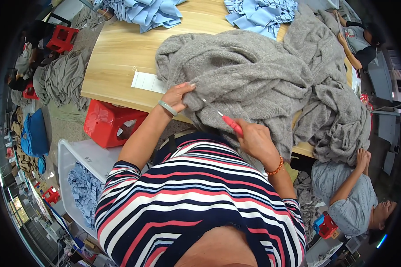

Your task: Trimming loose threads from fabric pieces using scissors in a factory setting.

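A heap of grey knitwear (254, 75) covers the middle and right of the wooden table before me. My left hand (178, 95), with a pale bangle at its wrist, pinches a fold of the grey knit garment (205, 86) at the table's near edge. In my right hand (256, 140) is a pink-handled tool (232, 125) with a thin metal shaft. Its shaft points up and left, toward the fold by my left fingers. The tip is too fine to make out, and I cannot tell whether it touches the knit.
Light-blue fabric pieces (149, 13) lie at the table's (116, 66) far side, with another blue pile (260, 15) farther right. White labels (147, 82) lie left of the knitwear. A red stool (111, 124) and a white bin (69, 155) stand at left. Co-workers (347, 191) are at right.
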The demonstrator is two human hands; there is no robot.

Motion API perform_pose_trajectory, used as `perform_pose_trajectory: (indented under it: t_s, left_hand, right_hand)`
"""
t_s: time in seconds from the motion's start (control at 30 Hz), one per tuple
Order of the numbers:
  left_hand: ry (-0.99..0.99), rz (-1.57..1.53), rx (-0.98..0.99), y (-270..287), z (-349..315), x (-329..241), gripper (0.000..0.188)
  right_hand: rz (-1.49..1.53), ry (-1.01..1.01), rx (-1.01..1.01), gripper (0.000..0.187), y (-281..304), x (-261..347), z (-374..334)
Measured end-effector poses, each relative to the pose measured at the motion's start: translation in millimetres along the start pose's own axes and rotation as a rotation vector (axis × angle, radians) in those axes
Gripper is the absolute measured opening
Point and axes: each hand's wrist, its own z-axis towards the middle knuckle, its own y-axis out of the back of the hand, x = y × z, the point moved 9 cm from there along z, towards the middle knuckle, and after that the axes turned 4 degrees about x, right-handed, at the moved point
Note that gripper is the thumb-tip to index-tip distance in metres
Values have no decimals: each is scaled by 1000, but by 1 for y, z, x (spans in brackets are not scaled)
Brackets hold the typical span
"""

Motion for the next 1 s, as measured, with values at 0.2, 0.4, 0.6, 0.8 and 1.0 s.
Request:
perform_pose_trajectory:
  t_s: [0.2, 0.4, 0.6, 0.8, 1.0]
  left_hand:
    - [3, 32, 2, 13, 2, 6, 21]
    - [11, 46, -12, 20, 1, 6, 24]
    - [-419, 1058, -378, 6, -47, -56, 11]
    - [-888, 1300, -536, 26, -43, -106, 15]
    - [-733, 824, 385, -194, -73, -49, 17]
  right_hand:
    - [9, 2, 36, 30, 4, 3, -4]
    - [48, 108, 157, 33, -7, 16, -4]
    - [-21, -288, -227, 29, 45, -45, -17]
    - [106, -94, -111, 34, 25, -26, -25]
    - [41, -69, 63, 37, -6, -18, -23]
